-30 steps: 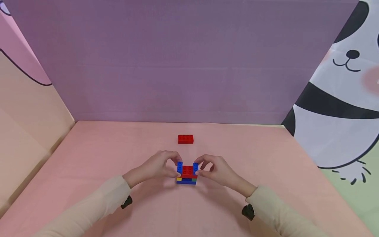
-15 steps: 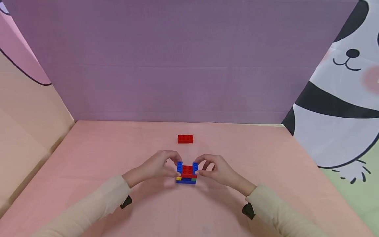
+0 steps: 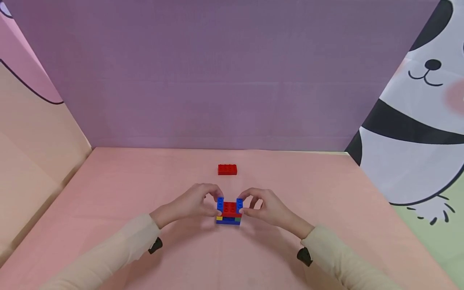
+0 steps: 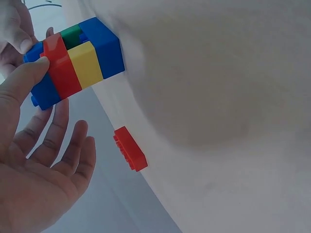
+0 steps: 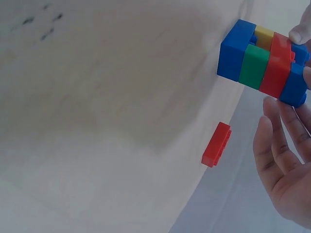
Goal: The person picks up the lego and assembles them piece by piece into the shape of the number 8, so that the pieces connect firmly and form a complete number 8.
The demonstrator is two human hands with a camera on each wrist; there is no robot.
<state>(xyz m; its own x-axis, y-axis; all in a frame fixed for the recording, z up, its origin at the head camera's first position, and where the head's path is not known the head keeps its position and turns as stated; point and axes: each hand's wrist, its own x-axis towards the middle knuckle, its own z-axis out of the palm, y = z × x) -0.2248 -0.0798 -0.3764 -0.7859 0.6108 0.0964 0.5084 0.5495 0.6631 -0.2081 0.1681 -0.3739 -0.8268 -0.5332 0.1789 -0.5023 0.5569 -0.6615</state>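
Note:
A small stack of toy building bricks stands on the pink table in the head view. Its base is a long blue brick (image 3: 228, 222). Above that sit a yellow brick (image 4: 86, 64) at the left end and a green brick (image 5: 253, 67) at the right end, with a gap between. A red brick (image 3: 229, 208) spans both. On top of it are two blue bricks, one at each end. My left hand (image 3: 197, 201) pinches the left blue brick (image 3: 220, 204) between thumb and fingertip. The right blue brick (image 3: 239, 204) is pinched likewise by my right hand (image 3: 266, 206).
Behind the stack, a loose red brick (image 3: 227, 170) lies studs up on the table (image 3: 145, 173). A purple backdrop (image 3: 224, 80) rises at the table's far edge. A panda-print panel (image 3: 409, 161) borders the right side, and a beige panel (image 3: 32, 161) the left.

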